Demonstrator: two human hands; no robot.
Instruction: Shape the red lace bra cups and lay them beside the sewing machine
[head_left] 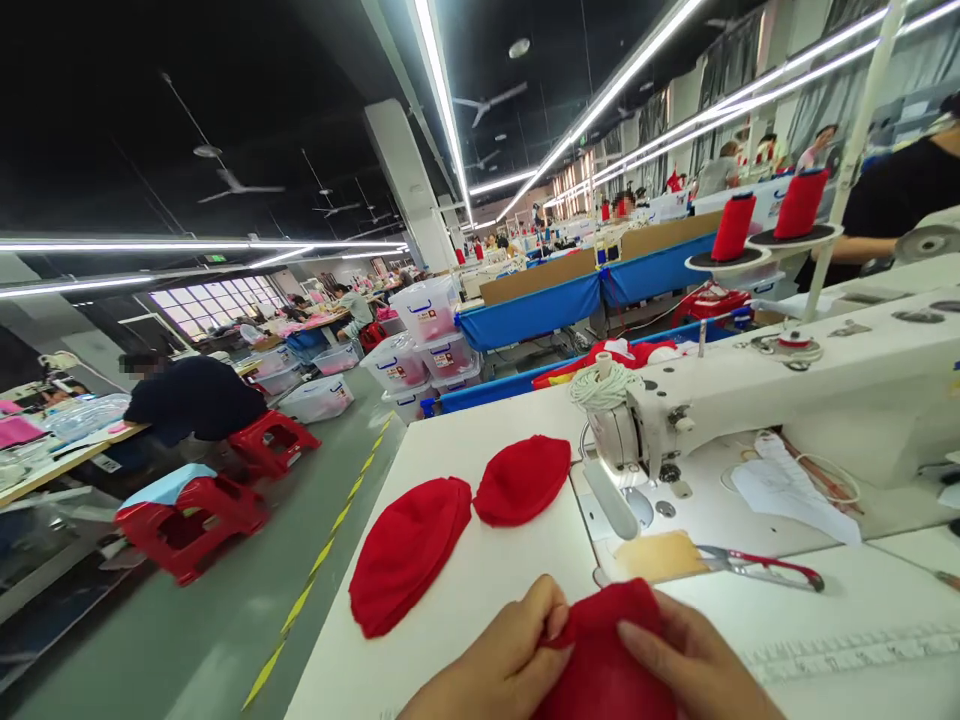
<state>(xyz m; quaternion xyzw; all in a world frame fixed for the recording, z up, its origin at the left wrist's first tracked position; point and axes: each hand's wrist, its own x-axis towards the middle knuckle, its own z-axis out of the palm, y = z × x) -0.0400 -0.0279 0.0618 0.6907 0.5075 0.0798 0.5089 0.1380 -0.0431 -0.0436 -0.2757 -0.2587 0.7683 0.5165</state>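
Over the white table (487, 570), near the industrial sewing machine (750, 390), is a red fabric piece (604, 675), its upper part pinched by left hand (514, 645) and right hand (697, 660). It looks light, soft and floppy; gripping opposite edges should keep it taut.

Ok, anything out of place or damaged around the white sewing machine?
No damage shows. An irregular white scrap lies under the machine's arm; it looks stray, unlike the soft red fabric being handled.

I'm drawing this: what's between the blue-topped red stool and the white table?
In the head view, grey floor with a striped yellow line lies between the red stool and white table.
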